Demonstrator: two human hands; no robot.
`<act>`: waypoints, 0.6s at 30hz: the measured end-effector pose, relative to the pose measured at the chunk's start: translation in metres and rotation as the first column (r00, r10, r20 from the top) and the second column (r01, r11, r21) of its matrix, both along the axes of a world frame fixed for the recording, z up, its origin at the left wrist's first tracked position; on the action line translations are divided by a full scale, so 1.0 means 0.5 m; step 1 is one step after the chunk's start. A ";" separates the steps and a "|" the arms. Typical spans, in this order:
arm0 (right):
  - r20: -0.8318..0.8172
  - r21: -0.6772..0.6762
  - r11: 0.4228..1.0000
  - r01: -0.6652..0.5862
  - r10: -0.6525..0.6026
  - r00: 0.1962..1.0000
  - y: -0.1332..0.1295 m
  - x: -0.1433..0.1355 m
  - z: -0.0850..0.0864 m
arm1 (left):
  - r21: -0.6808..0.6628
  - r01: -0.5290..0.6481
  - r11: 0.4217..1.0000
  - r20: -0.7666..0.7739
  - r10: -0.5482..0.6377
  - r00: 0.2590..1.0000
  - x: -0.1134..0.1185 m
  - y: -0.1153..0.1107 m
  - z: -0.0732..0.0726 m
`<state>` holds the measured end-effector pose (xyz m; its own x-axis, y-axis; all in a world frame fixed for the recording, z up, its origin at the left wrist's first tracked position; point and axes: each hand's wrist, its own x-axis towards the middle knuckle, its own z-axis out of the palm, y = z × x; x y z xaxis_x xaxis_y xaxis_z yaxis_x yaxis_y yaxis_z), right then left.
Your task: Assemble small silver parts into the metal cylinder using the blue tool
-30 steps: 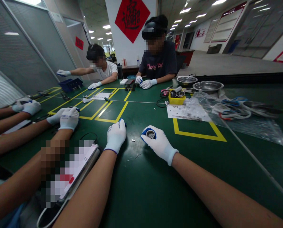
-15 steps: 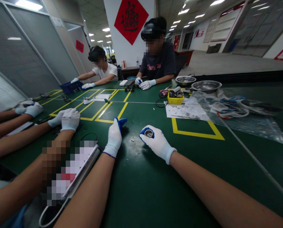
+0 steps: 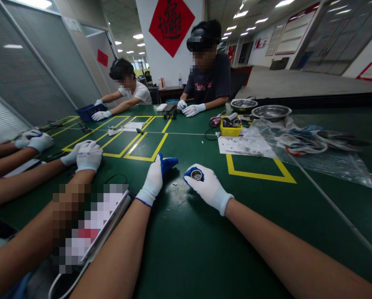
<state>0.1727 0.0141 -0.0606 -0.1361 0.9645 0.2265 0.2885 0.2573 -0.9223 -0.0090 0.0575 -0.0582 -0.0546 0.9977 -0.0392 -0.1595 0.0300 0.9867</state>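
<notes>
My right hand (image 3: 208, 186), in a white glove with blue palm, is wrapped round a round metal part (image 3: 196, 175) whose hollow face points up. My left hand (image 3: 157, 176), gloved the same way, is over the green table (image 3: 179, 249) with its thumb up and fingers stretched to the right, and nothing shows in it. Two tiny ring-like pieces (image 3: 174, 183) lie on the table between my hands.
A yellow bin (image 3: 231, 131) of parts, metal bowls (image 3: 271, 112), a paper sheet and plastic bags (image 3: 329, 160) lie at the right. Other people's gloved hands (image 3: 89, 155) rest at the left near a power strip (image 3: 107, 224). Two people sit across the table.
My left hand has shifted slightly right and turned, its fingers now reaching further toward my right hand. The far-left person's near hand has moved left toward the blue bin.
</notes>
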 end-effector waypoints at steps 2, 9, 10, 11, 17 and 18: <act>0.007 -0.008 1.000 0.004 -0.004 1.000 0.000 0.000 0.000 | -0.026 0.043 0.999 -0.006 -0.043 0.999 0.005 -0.005 0.003; 0.005 0.012 1.000 -0.011 0.011 1.000 -0.003 0.002 0.004 | -0.100 0.122 0.988 0.018 -0.120 0.993 0.019 -0.011 0.008; 0.003 0.015 1.000 -0.009 0.009 1.000 -0.003 0.002 0.004 | -0.120 0.132 0.984 0.028 -0.129 0.991 0.021 -0.012 0.010; 0.002 0.017 1.000 -0.005 0.005 1.000 -0.004 0.002 0.004 | -0.135 0.142 0.981 0.040 -0.138 0.990 0.024 -0.013 0.012; -0.005 0.023 1.000 -0.005 0.006 1.000 -0.003 0.003 0.001 | -0.097 0.159 0.982 0.050 -0.155 0.987 0.029 -0.020 0.033; -0.006 0.021 1.000 -0.007 0.007 1.000 -0.002 0.003 0.002 | -0.053 0.133 0.990 -0.013 -0.134 0.991 0.025 -0.023 0.038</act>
<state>0.1744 0.0129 -0.0598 -0.1417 0.9584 0.2479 0.2806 0.2790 -0.9184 0.0033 0.0462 -0.0392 0.0775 0.9928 -0.0911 -0.1339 0.1009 0.9858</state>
